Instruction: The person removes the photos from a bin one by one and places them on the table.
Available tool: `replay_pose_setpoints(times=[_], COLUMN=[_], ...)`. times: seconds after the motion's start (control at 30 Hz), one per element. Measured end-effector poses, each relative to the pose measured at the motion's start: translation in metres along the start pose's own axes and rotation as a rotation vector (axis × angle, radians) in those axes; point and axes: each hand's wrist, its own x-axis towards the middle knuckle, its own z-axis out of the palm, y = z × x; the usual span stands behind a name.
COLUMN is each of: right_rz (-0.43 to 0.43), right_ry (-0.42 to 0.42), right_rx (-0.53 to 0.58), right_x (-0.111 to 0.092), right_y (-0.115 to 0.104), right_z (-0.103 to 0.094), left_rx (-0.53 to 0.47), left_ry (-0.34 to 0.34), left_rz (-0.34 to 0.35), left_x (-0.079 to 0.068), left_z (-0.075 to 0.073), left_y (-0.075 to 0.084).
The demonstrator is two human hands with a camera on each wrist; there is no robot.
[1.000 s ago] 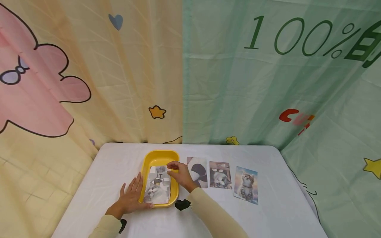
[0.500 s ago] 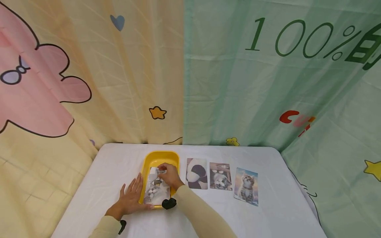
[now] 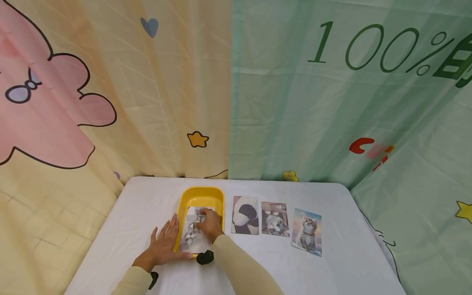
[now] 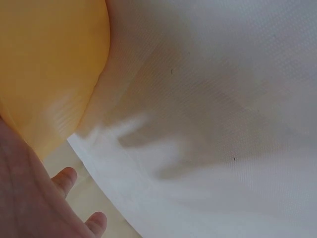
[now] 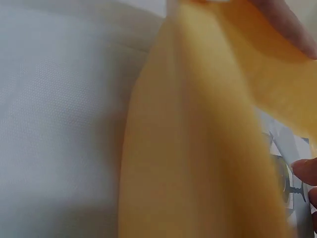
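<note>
- The picture card [image 3: 192, 241], showing a pale cat, lies in the tray, directly under the right hand's fingers; whether it is one card or a stack, I cannot tell.
- The right hand [image 3: 211, 224] comes in from the right, bent downward, its thumb and forefinger curved with a gap between them, their tips at the card's upper part. Whether they pinch anything, I cannot tell.
- The left hand [image 3: 162, 243] lies to the left of the right hand, fingers spread along the tray's left side, thumb stretched along the near rim.
- A second ago the right hand was farther right, partly over the nearest loose card; now it sits over the card in the tray, and that loose card shows whole. Since half a second ago it has come slightly nearer the person. The left hand keeps its place.
- The yellow tray [image 3: 203, 191] runs beneath the right hand, which covers part of its right wall; in the right wrist view that wall hides much of the card.
- Right of the right hand lie three loose cards in a row: the black-and-pale card [image 3: 245, 215], the grey cat card [image 3: 275, 219], and the kitten card [image 3: 307, 232], farthest off and slightly turned.
- Under both hands spreads the white tablecloth [image 3: 313, 274]; beyond them hang the cream curtain [image 3: 177, 82] and green curtain [image 3: 280, 102].
</note>
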Motion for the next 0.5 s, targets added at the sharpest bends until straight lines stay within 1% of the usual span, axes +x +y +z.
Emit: replay_pose_setpoints(times=[0.07, 0.17, 0.2, 0.27, 0.33, 0.5], right_rz=[-0.002, -0.025, -0.032, -0.040, -0.053, -0.080], right_ry=[0.013, 0.024, 0.027, 0.031, 0.031, 0.022], right_rx=[-0.046, -0.084, -0.090, -0.064, 0.011, 0.286], right_x=[-0.0001, -0.0003, -0.0003, -0.0008, -0.0011, -0.0025], right_y=[0.0022, 0.0040, 0.0044, 0.0045, 0.0048, 0.0047], right_z=[0.0012, 0.0018, 0.0019, 0.0021, 0.0028, 0.0033], left_rx=[-0.002, -0.003, -0.005, -0.005, -0.015, -0.010], left_ry=[-0.005, -0.009, -0.010, -0.012, -0.005, 0.004], left_rz=[-0.003, -0.003, -0.002, 0.001, 0.006, 0.012], left_x=[0.0006, 0.0009, 0.0010, 0.0007, 0.0002, -0.0006], left_z=[0.0002, 0.0003, 0.0004, 0.0002, -0.0004, -0.0006], left_y=[0.0005, 0.0013, 0.0015, 0.0017, 0.0016, -0.0006])
